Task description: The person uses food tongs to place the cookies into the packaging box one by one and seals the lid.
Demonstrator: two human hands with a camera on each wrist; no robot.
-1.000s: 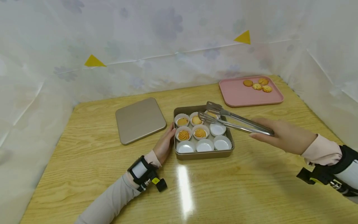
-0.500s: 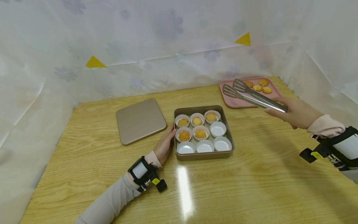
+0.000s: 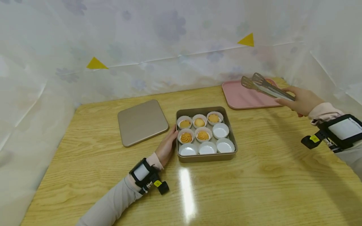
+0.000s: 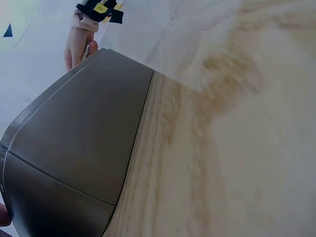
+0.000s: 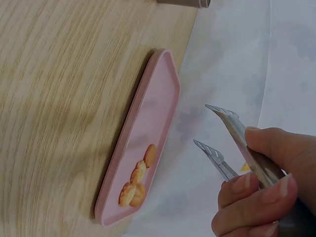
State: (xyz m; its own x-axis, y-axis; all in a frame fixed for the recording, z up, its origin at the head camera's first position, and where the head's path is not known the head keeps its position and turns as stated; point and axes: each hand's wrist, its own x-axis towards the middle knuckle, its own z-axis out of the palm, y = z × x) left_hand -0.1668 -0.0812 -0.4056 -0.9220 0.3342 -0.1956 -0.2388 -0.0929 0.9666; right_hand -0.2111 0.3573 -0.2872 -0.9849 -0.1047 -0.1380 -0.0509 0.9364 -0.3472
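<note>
A bronze-coloured square tin (image 3: 207, 158) stands mid-table, lined with white paper cups. Several cups hold cookies, such as the swirled cookie (image 3: 202, 135); others, like the front-right paper cup (image 3: 225, 145), hold none. My left hand (image 3: 166, 147) rests against the tin's left wall; in the left wrist view only a fingertip (image 4: 4, 216) shows beside it. My right hand (image 3: 306, 99) grips metal tongs (image 5: 245, 143) around their handles. The tongs' slotted ends are apart with nothing between them, above the pink tray (image 3: 240, 102). Several cookies (image 5: 137, 177) lie on that tray.
The tin's flat lid (image 3: 142, 123) lies on the wooden table (image 3: 93, 157) left of the tin. Behind the table hangs a pale floral sheet (image 3: 158, 40) with yellow triangles, and further sheeting closes off both sides.
My right hand has carried the tongs from above the tin's back-right cup, up and to the right, over the pink tray. A cookie now shows in that cup. My left hand stays put.
</note>
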